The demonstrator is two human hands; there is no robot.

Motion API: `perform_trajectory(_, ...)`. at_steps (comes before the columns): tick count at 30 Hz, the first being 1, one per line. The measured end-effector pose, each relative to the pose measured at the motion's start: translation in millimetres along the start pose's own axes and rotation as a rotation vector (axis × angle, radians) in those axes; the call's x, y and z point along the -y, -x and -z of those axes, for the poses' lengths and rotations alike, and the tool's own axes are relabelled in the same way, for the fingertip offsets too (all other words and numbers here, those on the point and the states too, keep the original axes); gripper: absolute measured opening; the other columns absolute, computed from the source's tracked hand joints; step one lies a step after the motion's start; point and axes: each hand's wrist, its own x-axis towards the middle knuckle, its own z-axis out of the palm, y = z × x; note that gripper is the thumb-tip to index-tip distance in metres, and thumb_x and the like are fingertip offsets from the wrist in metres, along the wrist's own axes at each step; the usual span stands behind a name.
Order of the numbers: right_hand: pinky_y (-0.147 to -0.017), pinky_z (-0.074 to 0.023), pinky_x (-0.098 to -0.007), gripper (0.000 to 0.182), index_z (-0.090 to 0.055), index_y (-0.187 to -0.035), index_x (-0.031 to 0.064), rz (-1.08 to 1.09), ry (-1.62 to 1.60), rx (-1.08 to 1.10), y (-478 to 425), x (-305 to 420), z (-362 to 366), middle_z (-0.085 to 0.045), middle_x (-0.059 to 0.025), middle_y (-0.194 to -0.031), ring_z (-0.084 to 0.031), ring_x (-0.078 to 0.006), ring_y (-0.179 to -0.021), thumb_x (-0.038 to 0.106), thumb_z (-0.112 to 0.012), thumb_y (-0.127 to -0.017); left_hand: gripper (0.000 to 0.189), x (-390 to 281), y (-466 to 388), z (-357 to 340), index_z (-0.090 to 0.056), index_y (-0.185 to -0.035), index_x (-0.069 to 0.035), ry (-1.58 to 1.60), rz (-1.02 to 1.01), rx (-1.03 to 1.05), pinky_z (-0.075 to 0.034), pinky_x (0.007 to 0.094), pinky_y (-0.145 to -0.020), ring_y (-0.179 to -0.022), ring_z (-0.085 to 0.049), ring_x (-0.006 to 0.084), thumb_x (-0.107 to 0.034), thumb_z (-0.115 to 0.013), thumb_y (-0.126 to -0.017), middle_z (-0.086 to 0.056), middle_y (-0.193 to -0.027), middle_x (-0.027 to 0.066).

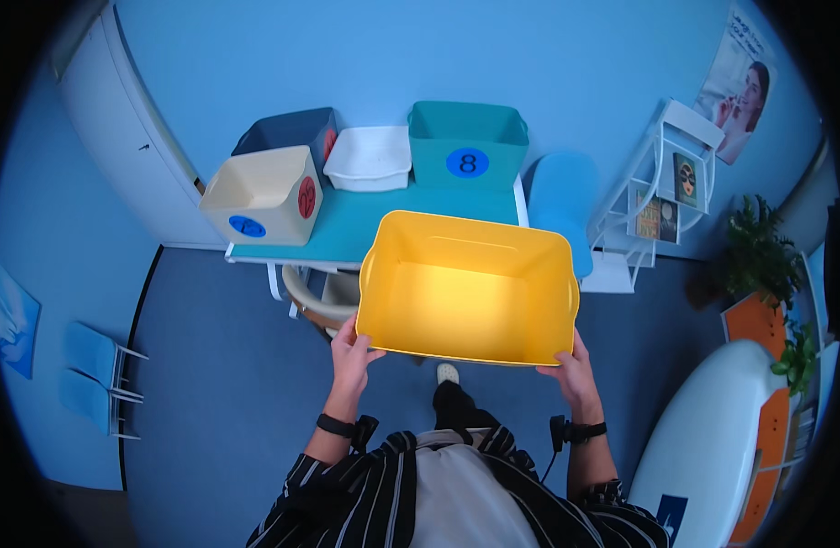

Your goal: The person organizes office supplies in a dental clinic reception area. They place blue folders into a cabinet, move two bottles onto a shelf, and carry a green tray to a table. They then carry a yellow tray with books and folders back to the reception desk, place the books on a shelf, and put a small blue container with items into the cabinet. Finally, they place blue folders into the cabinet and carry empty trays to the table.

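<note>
A yellow plastic bin [461, 301] is held up before me, its open top towards me and its inside bare. My left hand [351, 359] grips its near left corner, thumb over the rim. At the near right corner, my right hand [574, 370] has hold of the rim in the same way. Beyond the bin stands a table with a teal top [355, 219]. On it are a cream bin [265, 198] with red and blue round stickers, a dark grey bin [286, 130], a shallow white tray [370, 159] and a teal bin [468, 151] with a blue sticker.
A blue chair [560, 205] stands right of the table, beside a white magazine rack [656, 192]. A rounded beige chair back [317, 294] shows under the table's front edge. At right are a white curved counter [701, 425] and potted plants [762, 246]; blue chairs [91, 377] line the left wall.
</note>
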Motion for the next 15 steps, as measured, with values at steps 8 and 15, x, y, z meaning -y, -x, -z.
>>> perform_trajectory(8, -0.084, -0.0599, -0.0423, 0.058, -0.037, -0.158, 0.0158, 0.0, -0.019, -0.061, -211, 33, 10, -0.055, -0.0102, -0.143, -0.061, -0.0251, -0.123, 0.01, -0.047, -0.101, 0.046, 24, -188, -66, -0.049, -0.144, -0.002, -0.041, 0.029, -0.046, -0.064, 0.0292, -0.067, -0.102, -0.07, 0.0195, -0.009, -0.054, -0.099, -0.066, -0.121, 0.0104)
perform_trajectory(15, -0.09, -0.0576, -0.0475, 0.056, -0.035, -0.159, 0.0171, -0.024, 0.016, -0.08, -324, 41, 13, -0.053, -0.0108, -0.146, -0.058, -0.0271, -0.127, 0.015, -0.043, -0.104, 0.044, 54, -292, -100, -0.052, -0.142, -0.005, -0.045, 0.071, -0.092, -0.062, 0.0319, -0.068, -0.101, -0.069, 0.019, -0.01, -0.049, -0.099, -0.067, -0.118, 0.0085)
